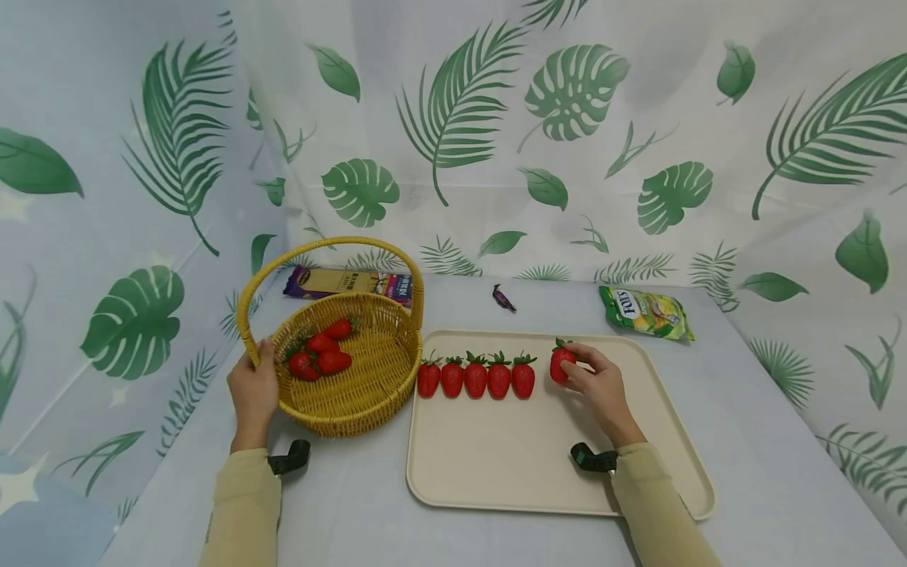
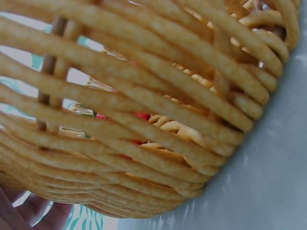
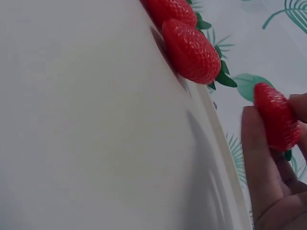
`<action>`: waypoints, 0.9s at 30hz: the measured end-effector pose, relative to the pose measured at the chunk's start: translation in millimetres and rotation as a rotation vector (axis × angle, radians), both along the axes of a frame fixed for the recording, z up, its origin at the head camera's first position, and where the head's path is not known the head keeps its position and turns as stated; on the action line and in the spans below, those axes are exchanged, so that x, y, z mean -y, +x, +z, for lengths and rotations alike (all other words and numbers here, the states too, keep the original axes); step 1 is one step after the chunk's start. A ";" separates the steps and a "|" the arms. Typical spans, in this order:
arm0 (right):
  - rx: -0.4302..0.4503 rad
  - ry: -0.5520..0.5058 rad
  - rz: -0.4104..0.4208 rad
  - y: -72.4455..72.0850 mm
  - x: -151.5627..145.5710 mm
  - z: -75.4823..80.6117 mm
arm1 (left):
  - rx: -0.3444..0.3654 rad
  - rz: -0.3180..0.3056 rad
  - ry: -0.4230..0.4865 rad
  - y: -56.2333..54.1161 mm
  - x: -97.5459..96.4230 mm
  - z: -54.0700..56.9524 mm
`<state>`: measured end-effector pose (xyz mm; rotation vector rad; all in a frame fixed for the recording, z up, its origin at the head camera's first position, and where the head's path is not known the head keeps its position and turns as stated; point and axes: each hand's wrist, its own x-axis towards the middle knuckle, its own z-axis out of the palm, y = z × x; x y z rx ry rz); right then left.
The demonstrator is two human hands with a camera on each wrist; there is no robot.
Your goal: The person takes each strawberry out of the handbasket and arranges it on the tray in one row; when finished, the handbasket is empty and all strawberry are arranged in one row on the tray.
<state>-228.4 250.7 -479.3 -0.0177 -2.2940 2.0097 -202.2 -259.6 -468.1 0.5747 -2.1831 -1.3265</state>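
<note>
Fingers (image 3: 259, 158) of right hand (image 1: 601, 387) pinch held strawberry (image 1: 562, 367), closed to its width, leafy end pointing away from person. Berry sits over far part of tray (image 1: 496, 465), just right of row of five strawberries (image 1: 475, 380), gap between; long axis roughly parallel to theirs. Right hand nearer row's open end. Left hand (image 1: 255, 390) grips basket (image 1: 354, 421) at handle's left foot; more strawberries (image 1: 334, 361) inside, fingertips partly hidden.
</note>
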 end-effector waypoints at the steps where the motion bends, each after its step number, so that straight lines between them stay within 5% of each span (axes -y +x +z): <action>1: 0.019 0.035 -0.004 0.1 -1.1 -0.9 | 0.003 0.002 -0.002 0.0 -0.1 -0.1; 7: 0.099 0.217 0.027 0.8 -5.6 -3.8 | -0.003 0.008 -0.011 -0.2 -0.1 -0.2; 16: 0.163 0.245 0.077 0.8 -6.5 -5.8 | -0.005 0.002 -0.015 -0.3 -0.1 0.3; 27: 0.132 0.296 0.116 0.9 -7.3 -10.2 | -0.010 0.005 -0.012 -0.6 0.1 -0.1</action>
